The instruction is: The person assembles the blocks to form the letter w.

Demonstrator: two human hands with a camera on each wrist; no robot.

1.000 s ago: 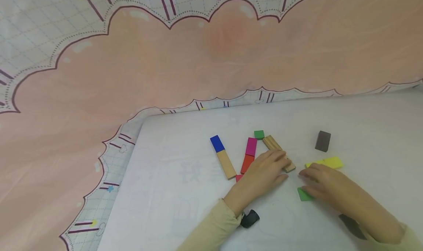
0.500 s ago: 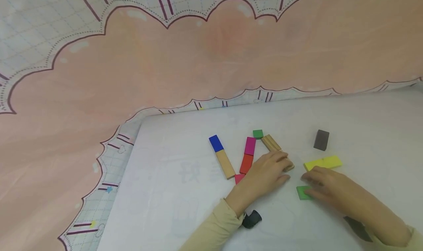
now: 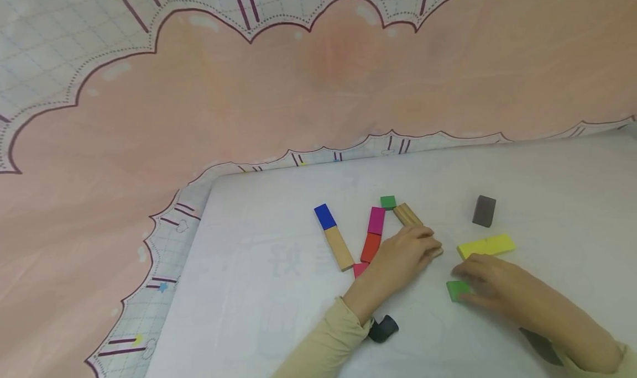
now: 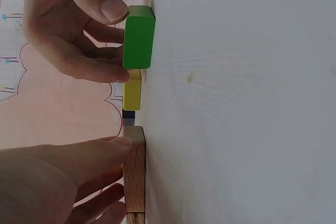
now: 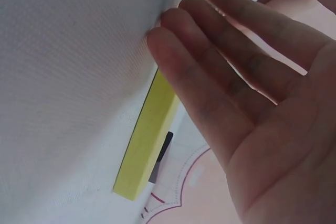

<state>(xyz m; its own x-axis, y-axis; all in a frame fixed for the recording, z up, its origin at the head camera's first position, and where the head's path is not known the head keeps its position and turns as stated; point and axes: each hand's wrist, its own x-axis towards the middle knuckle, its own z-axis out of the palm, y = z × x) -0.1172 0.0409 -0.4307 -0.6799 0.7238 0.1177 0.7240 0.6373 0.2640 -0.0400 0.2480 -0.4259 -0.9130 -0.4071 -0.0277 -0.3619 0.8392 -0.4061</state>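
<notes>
In the head view my left hand [image 3: 400, 253] covers most of a plain wooden block. The left wrist view shows its thumb against the end of this wooden block [image 4: 134, 174], with the fingers curled along it farther back. My right hand [image 3: 497, 284] is at a green block [image 3: 458, 291] to the right. Thumb and index finger meet opposite edges of the green block in the left wrist view, while the other fingers stay extended. Just beyond the right hand lies a yellow block [image 3: 486, 246]. A grooved wooden block [image 3: 408, 214] continues the line from under the left hand.
Left of the hands lie a blue block [image 3: 325, 216], a tan block [image 3: 339, 248], a magenta block [image 3: 376, 220], a red block [image 3: 370, 247] and a pink block [image 3: 360, 269]. Farther back are a small green block [image 3: 388, 202] and a dark grey block [image 3: 484, 211] on the white tabletop [image 3: 239, 311].
My left thumb has drawn in toward its fingers at the wooden block. The right thumb has slid back toward the green block's edge, leaving more of it visible. The blocks stay put.
</notes>
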